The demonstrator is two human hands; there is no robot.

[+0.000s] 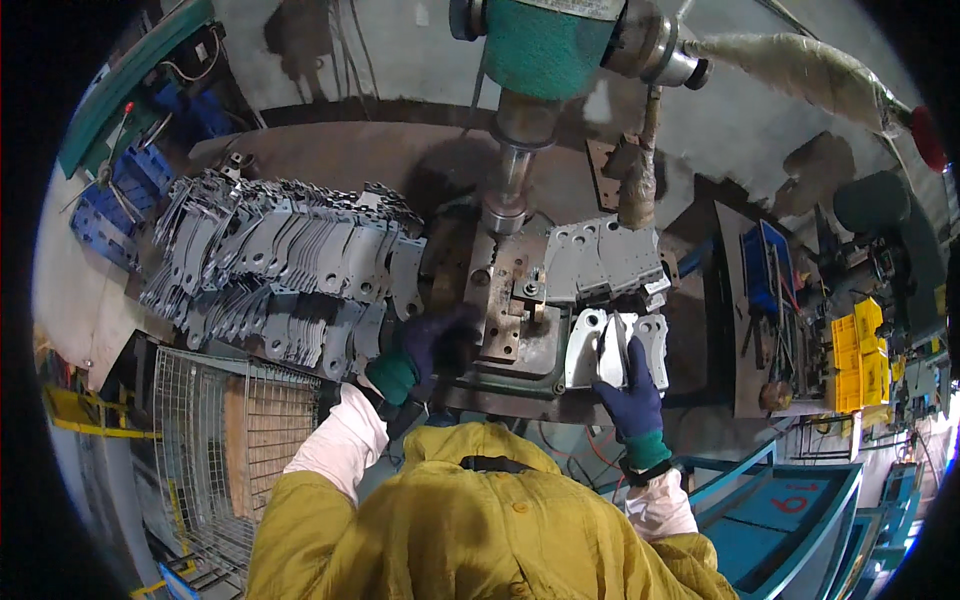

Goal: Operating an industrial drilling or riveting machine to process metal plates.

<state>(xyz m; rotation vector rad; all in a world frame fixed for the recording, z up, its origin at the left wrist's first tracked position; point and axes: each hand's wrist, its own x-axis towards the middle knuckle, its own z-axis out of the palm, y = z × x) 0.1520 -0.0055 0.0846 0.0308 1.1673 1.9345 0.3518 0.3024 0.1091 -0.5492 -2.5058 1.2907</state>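
My right hand [632, 400], in a dark blue glove with a green cuff, grips a flat grey metal plate [612, 352] at its near end. The plate is tilted among similar plates [584, 350] lying at the right of the press. My left hand [432, 345], gloved the same way, reaches in beside the near left edge of the steel die fixture [508, 310]. Its fingers are dark and blurred, so whether they hold anything is hidden. The press ram [506, 205] stands above the fixture, which bears a bolted clamp [530, 288].
Rows of stacked metal plates [290, 245] cover the bench's left side. More plates [605, 255] lie right of the fixture. A wire cage [200, 430] stands at the lower left, a blue metal cart [775, 520] at the lower right. Yellow bins [860, 355] are far right.
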